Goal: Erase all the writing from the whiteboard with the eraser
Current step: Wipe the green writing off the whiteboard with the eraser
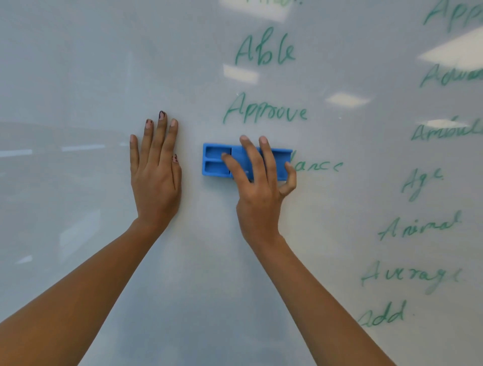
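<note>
The whiteboard fills the whole view. My right hand holds a blue eraser flat against the board, its long side level, over the start of a green word whose end "ance" shows at its right. Above the eraser stand the green words "Approve" and "Able". A second column of green words runs down the right side. My left hand rests flat on the bare board left of the eraser, fingers pointing up.
The left half of the board carries no writing, only reflections of ceiling lights. A cut-off green word sits at the top edge.
</note>
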